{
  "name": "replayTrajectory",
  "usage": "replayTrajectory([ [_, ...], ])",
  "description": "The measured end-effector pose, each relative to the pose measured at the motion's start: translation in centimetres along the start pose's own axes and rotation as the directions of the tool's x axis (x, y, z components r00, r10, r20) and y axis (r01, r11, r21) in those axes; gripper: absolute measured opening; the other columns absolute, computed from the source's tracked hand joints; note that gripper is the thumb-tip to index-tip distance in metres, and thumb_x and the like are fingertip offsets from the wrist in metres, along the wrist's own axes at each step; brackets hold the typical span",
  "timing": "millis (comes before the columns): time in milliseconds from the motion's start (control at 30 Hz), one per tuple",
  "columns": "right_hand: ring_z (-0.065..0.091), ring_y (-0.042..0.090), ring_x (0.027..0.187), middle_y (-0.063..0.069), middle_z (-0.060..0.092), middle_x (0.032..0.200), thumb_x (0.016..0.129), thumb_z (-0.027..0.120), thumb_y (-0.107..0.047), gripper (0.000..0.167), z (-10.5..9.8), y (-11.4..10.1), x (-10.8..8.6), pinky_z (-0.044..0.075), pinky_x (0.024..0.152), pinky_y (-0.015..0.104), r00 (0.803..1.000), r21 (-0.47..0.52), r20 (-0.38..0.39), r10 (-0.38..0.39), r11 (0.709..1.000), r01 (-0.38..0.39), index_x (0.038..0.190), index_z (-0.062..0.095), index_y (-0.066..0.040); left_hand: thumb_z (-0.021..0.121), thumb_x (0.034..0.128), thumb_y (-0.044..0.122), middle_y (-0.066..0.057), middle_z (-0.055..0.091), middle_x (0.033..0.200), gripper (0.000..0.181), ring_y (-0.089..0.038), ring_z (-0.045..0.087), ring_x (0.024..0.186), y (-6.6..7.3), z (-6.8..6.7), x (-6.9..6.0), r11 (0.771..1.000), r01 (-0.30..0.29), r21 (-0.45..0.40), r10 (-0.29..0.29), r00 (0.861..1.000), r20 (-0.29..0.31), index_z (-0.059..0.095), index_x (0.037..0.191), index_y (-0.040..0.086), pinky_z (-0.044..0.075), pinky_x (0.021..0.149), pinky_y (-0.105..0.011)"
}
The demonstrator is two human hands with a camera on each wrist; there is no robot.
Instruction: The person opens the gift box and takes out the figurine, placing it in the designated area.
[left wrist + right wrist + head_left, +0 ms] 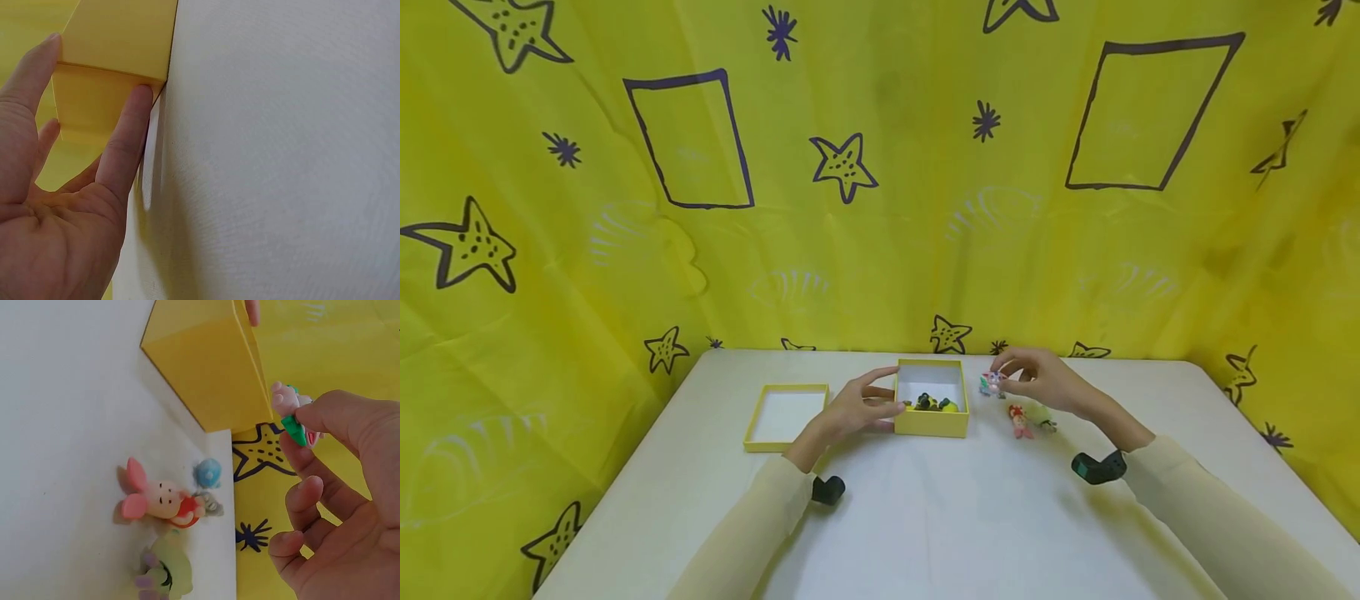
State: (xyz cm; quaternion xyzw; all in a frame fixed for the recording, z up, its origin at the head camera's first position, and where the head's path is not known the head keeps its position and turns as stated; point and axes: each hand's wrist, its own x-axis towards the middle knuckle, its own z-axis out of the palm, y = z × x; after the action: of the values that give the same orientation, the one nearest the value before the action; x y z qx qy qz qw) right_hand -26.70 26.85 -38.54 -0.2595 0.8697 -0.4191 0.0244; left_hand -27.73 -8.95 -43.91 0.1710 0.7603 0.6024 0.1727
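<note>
A yellow open box [931, 425] with a white inside holds several small yellow and dark toys [928, 402]. My left hand [856, 407] touches the box's left side, its fingers nearly straight; in the left wrist view, fingertips rest against the corners of the yellow wall [119, 40]. Right of the box, my right hand [1043, 382] pinches a small toy figurine [993, 383] between thumb and finger. The right wrist view shows this figurine's pink and green parts [292, 428], held above the table and apart from the box.
A pink figurine in red [159, 499] and a pale green one with purple parts [176, 562] lie on the white table beneath my right hand. A blue ball-like piece [207, 472] is beside them. The yellow-rimmed lid [767, 447] lies left of my left hand.
</note>
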Motion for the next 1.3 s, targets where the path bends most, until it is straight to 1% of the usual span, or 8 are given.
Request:
replayTrajectory([
  [167,0.065,0.030,0.101,0.011,0.071,0.115,0.096,0.074,-0.012,0.019,0.0,0.4,-0.2,0.052,0.070,0.026,1.000,-0.015,0.008,-0.006,1.000,0.006,0.114,0.070,-0.008,0.079,0.0929,0.018,-0.025,0.054,0.141,0.078,-0.030,0.066,0.115,-0.1,-0.3,0.0,1.000,-0.018,-0.008,0.018,1.000,0.007,0.038,0.160,0.019,0.061,0.088,-0.038],
  [400,0.064,0.023,0.094,0.006,0.072,0.107,0.095,0.075,-0.012,0.016,0.5,1.7,-0.2,0.050,0.070,0.027,0.999,-0.059,0.022,-0.028,0.998,0.029,0.110,0.072,-0.010,0.079,0.0932,0.017,-0.027,0.052,0.142,0.078,-0.033,0.065,0.116,-0.2,-0.4,-0.1,1.000,-0.023,-0.016,0.023,1.000,0.009,0.038,0.160,0.018,0.061,0.089,-0.041],
  [533,0.063,0.018,0.092,0.002,0.074,0.105,0.094,0.076,-0.013,0.016,1.2,2.4,-0.4,0.049,0.071,0.027,0.999,-0.089,0.040,-0.004,0.996,0.008,0.110,0.073,-0.013,0.078,0.0940,0.016,-0.027,0.052,0.143,0.077,-0.034,0.064,0.118,-0.2,-0.3,-0.1,1.000,-0.022,0.002,0.022,1.000,0.010,0.038,0.160,0.018,0.060,0.091,-0.041],
  [633,0.062,0.019,0.092,0.002,0.074,0.107,0.093,0.076,-0.013,0.018,1.6,2.8,-0.5,0.048,0.072,0.028,0.999,-0.098,0.054,0.005,0.995,0.001,0.111,0.073,-0.014,0.078,0.0938,0.017,-0.027,0.052,0.143,0.077,-0.033,0.064,0.118,-0.2,-0.2,0.1,1.000,-0.012,-0.001,0.012,1.000,0.011,0.039,0.160,0.019,0.061,0.090,-0.040],
  [800,0.057,0.021,0.079,0.004,0.074,0.103,0.092,0.076,-0.010,0.017,2.1,3.3,-0.3,0.046,0.062,0.026,0.997,-0.086,0.079,0.003,0.996,0.004,0.109,0.073,-0.013,0.078,0.0941,0.015,-0.027,0.050,0.144,0.078,-0.031,0.066,0.115,-0.2,-0.2,0.2,0.999,-0.002,-0.034,0.002,1.000,0.027,0.036,0.161,0.018,0.061,0.089,-0.041],
  [1000,0.053,0.018,0.065,0.004,0.072,0.096,0.093,0.076,-0.008,0.016,2.6,3.4,-0.3,0.046,0.053,0.023,0.994,-0.088,0.110,0.004,0.996,0.006,0.108,0.073,-0.012,0.078,0.0941,0.016,-0.028,0.050,0.144,0.078,-0.031,0.066,0.115,-0.1,-0.2,0.2,0.999,0.002,-0.033,-0.001,1.000,0.029,0.036,0.161,0.017,0.061,0.089,-0.042],
  [1133,0.054,0.018,0.066,0.004,0.071,0.096,0.093,0.076,-0.008,0.016,2.7,3.4,-0.4,0.046,0.052,0.023,0.993,-0.087,0.118,0.002,0.996,0.008,0.108,0.072,-0.011,0.078,0.0936,0.016,-0.028,0.051,0.143,0.078,-0.032,0.066,0.115,-0.1,-0.3,0.2,1.000,0.001,-0.023,0.000,1.000,0.022,0.037,0.160,0.017,0.061,0.088,-0.042],
  [1300,0.056,0.020,0.075,0.004,0.070,0.098,0.093,0.075,-0.009,0.016,2.6,3.8,-0.5,0.050,0.055,0.024,0.992,-0.093,0.126,0.022,0.996,-0.010,0.109,0.071,-0.011,0.078,0.0933,0.016,-0.027,0.052,0.142,0.079,-0.033,0.065,0.117,-0.2,-0.3,0.3,1.000,-0.002,-0.020,0.002,1.000,0.022,0.037,0.160,0.016,0.061,0.088,-0.041],
])
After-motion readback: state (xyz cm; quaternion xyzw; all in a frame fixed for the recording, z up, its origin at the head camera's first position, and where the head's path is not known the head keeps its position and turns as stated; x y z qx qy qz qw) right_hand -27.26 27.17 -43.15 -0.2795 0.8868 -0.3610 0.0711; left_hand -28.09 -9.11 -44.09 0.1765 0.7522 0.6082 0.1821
